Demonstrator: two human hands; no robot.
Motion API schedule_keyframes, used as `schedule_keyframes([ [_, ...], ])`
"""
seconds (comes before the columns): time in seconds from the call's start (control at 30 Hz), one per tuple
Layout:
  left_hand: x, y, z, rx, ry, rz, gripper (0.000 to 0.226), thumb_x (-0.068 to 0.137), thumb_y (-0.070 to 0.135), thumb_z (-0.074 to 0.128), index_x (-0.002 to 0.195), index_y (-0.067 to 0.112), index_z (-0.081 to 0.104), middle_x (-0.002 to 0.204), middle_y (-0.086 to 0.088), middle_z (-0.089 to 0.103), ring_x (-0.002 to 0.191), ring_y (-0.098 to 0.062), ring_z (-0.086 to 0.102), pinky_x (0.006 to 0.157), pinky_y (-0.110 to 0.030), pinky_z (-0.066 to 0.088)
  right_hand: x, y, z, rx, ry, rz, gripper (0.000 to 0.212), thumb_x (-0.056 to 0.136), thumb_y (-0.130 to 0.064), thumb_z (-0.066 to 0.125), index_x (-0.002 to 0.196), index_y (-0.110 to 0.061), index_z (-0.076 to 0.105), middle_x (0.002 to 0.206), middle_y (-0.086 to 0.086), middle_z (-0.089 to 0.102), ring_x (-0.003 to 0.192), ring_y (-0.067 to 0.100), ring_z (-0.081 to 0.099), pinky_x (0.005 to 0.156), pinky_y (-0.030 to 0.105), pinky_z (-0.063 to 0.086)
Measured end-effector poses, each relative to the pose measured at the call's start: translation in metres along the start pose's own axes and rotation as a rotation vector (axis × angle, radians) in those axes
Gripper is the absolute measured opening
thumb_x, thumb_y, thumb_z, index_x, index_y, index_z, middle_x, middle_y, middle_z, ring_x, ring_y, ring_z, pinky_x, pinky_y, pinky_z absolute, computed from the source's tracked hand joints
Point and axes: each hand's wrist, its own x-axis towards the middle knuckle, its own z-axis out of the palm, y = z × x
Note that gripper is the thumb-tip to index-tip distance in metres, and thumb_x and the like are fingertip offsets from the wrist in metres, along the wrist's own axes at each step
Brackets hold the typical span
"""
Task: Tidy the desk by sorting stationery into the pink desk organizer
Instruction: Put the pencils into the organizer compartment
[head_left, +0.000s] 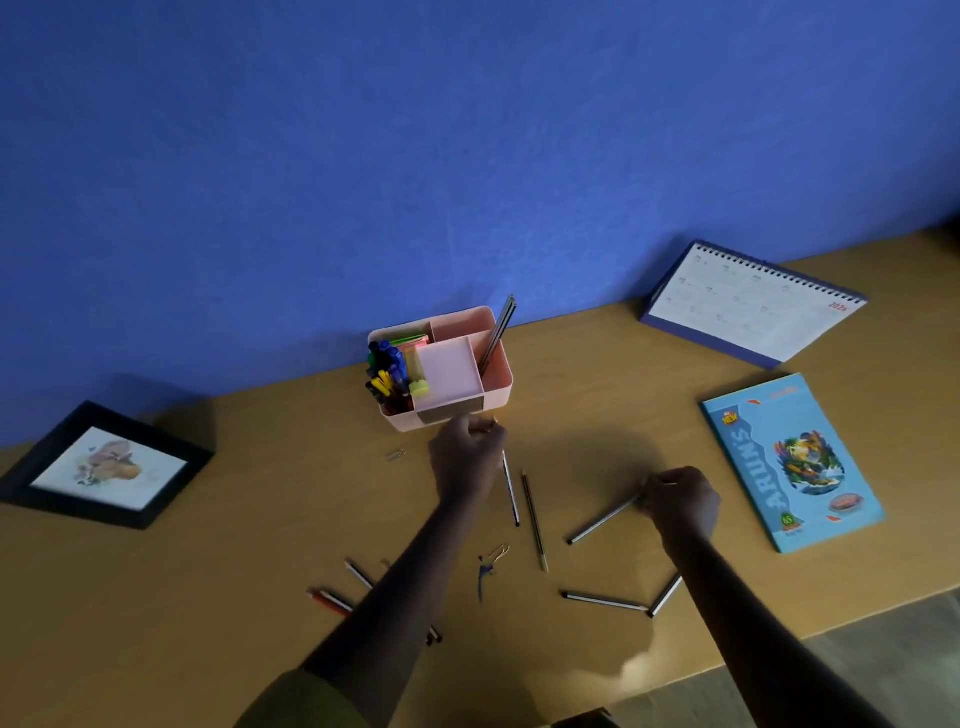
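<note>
- We see a tan wooden desk (249, 545) set against a blue wall (415, 156).
- The pink desk organizer (500, 391) stands near the wall, with pens upright inside.
- The left hand (467, 460) curls round a pencil (510, 493) just before the organizer.
- The right hand (680, 501) pinches the end of a second pencil (605, 519).
- A calendar (748, 306), a notebook (789, 462) and a picture frame (104, 465) lie farther out.

Home study: wooden desk (597, 374), blue wall (415, 156), calendar (748, 306), framed picture (104, 465).
</note>
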Motion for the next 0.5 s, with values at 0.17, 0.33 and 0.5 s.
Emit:
schedule_keyframes([
  [0.17, -0.006, 0.026, -0.019, -0.082, 0.017, 0.191, 0.015, 0.095, 0.023, 0.078, 0.104, 0.012, 0.078, 0.090, 0.000, 0.081, 0.079, -0.014, 0.078, 0.073, -0.037, 0.069, 0.000, -0.007, 0.002, -0.117, 0.041, -0.028, 0.010, 0.091, -0.010, 0.074, 0.091, -0.015, 0.066, 0.082, 0.012, 0.074, 0.078, 0.029, 0.073, 0.069, 0.043, 0.063],
  [0.33, 0.010, 0.069, -0.041, -0.192, 0.090, 0.415, 0.013, 0.095, 0.025, 0.080, 0.102, 0.015, 0.078, 0.088, 0.015, 0.079, 0.084, -0.002, 0.077, 0.071, -0.025, 0.065, 0.004, -0.008, -0.003, -0.003, -0.015, 0.117, 0.009, 0.087, -0.006, 0.074, 0.092, -0.010, 0.067, 0.084, 0.015, 0.077, 0.074, 0.030, 0.078, 0.075, 0.051, 0.068],
  [0.5, 0.043, 0.104, -0.052, -0.160, 0.209, 0.578, 0.014, 0.095, 0.021, 0.079, 0.105, 0.011, 0.080, 0.093, 0.012, 0.080, 0.085, 0.000, 0.076, 0.074, -0.014, 0.059, 0.001, -0.007, -0.006, 0.128, -0.047, 0.148, 0.013, 0.089, -0.005, 0.076, 0.100, -0.007, 0.068, 0.092, 0.016, 0.078, 0.071, 0.026, 0.080, 0.051, 0.030, 0.060],
])
